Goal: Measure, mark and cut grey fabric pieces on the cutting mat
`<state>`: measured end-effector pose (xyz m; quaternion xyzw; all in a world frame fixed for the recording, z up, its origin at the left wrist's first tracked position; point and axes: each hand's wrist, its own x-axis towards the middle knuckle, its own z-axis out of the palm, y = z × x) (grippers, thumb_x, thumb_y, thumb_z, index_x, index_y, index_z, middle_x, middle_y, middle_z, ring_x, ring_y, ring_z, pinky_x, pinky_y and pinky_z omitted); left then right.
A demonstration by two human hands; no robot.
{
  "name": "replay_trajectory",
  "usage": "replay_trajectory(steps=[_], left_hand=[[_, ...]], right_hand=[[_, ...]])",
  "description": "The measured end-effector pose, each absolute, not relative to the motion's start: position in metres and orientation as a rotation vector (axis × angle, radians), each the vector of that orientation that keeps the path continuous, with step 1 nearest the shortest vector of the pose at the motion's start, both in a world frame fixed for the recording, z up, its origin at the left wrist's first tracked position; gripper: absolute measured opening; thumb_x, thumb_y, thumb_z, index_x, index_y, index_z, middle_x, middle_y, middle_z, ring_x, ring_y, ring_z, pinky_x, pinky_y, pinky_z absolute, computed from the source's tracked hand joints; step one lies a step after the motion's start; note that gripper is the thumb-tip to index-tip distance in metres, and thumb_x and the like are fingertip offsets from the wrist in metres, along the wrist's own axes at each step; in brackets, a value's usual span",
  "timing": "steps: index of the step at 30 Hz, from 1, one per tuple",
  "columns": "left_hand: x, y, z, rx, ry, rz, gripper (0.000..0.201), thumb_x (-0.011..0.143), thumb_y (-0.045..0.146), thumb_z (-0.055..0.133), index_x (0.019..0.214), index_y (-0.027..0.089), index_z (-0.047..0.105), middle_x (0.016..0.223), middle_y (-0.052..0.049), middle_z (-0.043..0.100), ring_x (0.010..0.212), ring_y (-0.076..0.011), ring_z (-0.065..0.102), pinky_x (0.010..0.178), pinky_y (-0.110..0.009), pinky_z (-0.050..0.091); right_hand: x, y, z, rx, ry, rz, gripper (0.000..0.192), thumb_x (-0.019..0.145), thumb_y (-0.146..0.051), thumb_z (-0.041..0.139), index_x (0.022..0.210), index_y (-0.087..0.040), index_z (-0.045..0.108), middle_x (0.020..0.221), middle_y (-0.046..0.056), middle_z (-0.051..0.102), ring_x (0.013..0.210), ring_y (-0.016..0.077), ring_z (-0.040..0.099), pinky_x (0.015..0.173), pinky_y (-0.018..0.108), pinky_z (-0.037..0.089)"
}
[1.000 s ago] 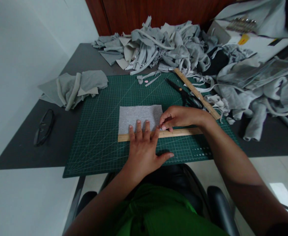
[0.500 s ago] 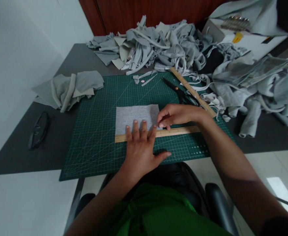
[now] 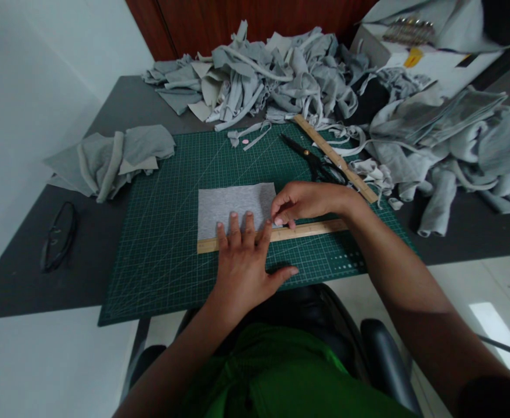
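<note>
A rectangular piece of grey fabric lies flat on the green cutting mat. Along its near edge runs a wooden ruler, partly on top of the cloth. My left hand presses down with spread fingers, the fingertips across the ruler and onto the fabric. At the fabric's lower right corner, just above the ruler, my right hand is closed in a pinch. Whatever sits between its thumb and fingers is too small or hidden to name.
Black-handled scissors and a second wooden ruler lie beyond my right hand. Heaps of grey fabric scraps line the back and right. Folded cloth and eyeglasses are at left. A white box stands back right.
The whole view has shifted slightly, so everything appears a little further left. Both hands keep the same places on the fabric and ruler.
</note>
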<state>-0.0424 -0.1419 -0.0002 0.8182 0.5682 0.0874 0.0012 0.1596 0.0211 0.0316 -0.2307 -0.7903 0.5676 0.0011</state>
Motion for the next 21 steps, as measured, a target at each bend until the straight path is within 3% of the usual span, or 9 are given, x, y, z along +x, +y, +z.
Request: replay_trajectory(steps=[9, 15, 21], left_hand=[[-0.042, -0.144, -0.001, 2.552, 1.783, 0.28, 0.107, 0.084, 0.089, 0.057, 0.163, 0.019, 0.038, 0.169, -0.023, 0.036, 0.159, -0.053, 0.021, 0.125, -0.075, 0.016], [-0.042, -0.15, -0.006, 2.525, 1.761, 0.355, 0.112, 0.082, 0.094, 0.052, 0.162, 0.016, 0.04, 0.17, -0.026, 0.033, 0.159, -0.0537, 0.017, 0.125, -0.076, 0.011], [-0.043, -0.156, -0.007, 2.479, 1.73, 0.431, 0.115, 0.082, 0.095, 0.049, 0.163, 0.014, 0.039, 0.17, -0.027, 0.031, 0.16, -0.0544, 0.015, 0.126, -0.075, 0.009]], right_hand=[[0.158, 0.016, 0.037, -0.758, -2.473, 1.751, 0.035, 0.096, -0.05, 0.07, 0.087, -0.017, 0.073, 0.074, -0.001, 0.067, 0.066, 0.0139, 0.064, 0.061, 0.025, 0.047], [0.159, 0.011, 0.036, -0.951, -2.461, 1.807, 0.039, 0.088, -0.059, 0.075, 0.088, -0.02, 0.072, 0.075, -0.001, 0.065, 0.071, 0.0176, 0.064, 0.064, 0.029, 0.049], [0.154, 0.0, 0.042, -1.229, -2.385, 1.809, 0.045, 0.081, -0.065, 0.078, 0.09, -0.021, 0.074, 0.082, 0.007, 0.066, 0.077, 0.0224, 0.061, 0.071, 0.036, 0.047]])
